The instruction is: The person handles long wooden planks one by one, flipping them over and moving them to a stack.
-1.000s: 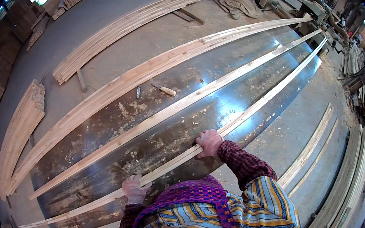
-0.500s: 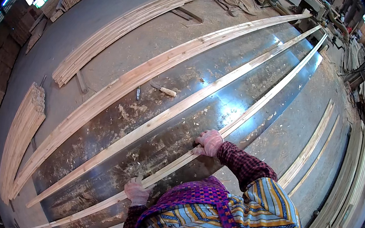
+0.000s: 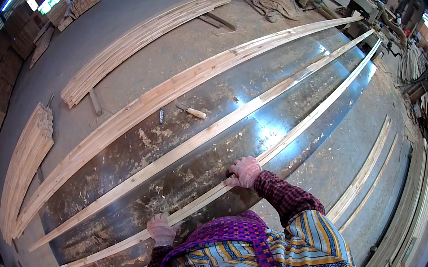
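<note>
Both my hands wear pale pink gloves and grip the long, narrow wooden strips [image 3: 300,129] along the near edge of a dark metal table [image 3: 208,138]. My left hand [image 3: 161,229] is closed around them toward the lower left. Farther up their length, my right hand [image 3: 245,171] has its fingers curled over the same wood; its fingertips are partly hidden. Another long strip [image 3: 191,144] lies across the middle of the table, apart from my hands. Beyond it runs a wider row of strips [image 3: 178,80]. A wooden-handled knife [image 3: 191,110] with a curved blade rests between these two.
Bundled strips lie on the floor at the far left, one long stack [image 3: 145,39] and one shorter stack [image 3: 30,151]. More planks [image 3: 401,215] are piled at the right, near two loose strips [image 3: 361,175]. A machine [image 3: 365,8] stands past the table's far end. Wood shavings litter the table.
The near ends of the strips in my hands have shifted slightly up and right. My hands keep their hold in nearly the same places. The view has shifted a little.
</note>
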Demonstrator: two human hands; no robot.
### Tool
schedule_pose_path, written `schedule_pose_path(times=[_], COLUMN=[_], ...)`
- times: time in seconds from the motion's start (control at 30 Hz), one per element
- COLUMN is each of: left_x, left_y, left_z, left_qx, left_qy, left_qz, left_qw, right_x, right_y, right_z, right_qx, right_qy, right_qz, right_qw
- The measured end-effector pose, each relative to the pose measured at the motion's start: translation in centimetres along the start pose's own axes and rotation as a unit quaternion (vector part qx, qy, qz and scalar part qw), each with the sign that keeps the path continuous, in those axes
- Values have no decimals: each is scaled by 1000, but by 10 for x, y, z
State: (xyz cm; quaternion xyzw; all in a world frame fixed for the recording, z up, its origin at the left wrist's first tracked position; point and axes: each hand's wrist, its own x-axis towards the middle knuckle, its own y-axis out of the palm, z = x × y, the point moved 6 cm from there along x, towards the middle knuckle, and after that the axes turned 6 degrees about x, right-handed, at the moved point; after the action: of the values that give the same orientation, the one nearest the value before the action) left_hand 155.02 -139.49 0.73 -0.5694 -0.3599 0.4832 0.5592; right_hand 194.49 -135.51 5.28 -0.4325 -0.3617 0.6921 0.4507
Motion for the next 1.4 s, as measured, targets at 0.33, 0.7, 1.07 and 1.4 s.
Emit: schedule_pose_path(times=[0.33, 0.7, 1.07, 1.4], left_x=[-3, -1, 1, 0], left_y=[1, -21, -5, 2], left_z=[3, 1, 3, 7], left_qx=[-32, -121, -55, -40], left_qy=[15, 61, 37, 9], left_qz=[-39, -97, -54, 34], left_qw=[999, 986, 996, 999], right_x=[27, 96, 183, 179], right_y=[-16, -86, -29, 21], right_z=[-33, -63, -34, 150], right_qx=[65, -51, -132, -27], right_qy=[55, 151, 57, -172], right_qz=[-27, -12, 63, 208], right_qw=[996, 987, 988, 963])
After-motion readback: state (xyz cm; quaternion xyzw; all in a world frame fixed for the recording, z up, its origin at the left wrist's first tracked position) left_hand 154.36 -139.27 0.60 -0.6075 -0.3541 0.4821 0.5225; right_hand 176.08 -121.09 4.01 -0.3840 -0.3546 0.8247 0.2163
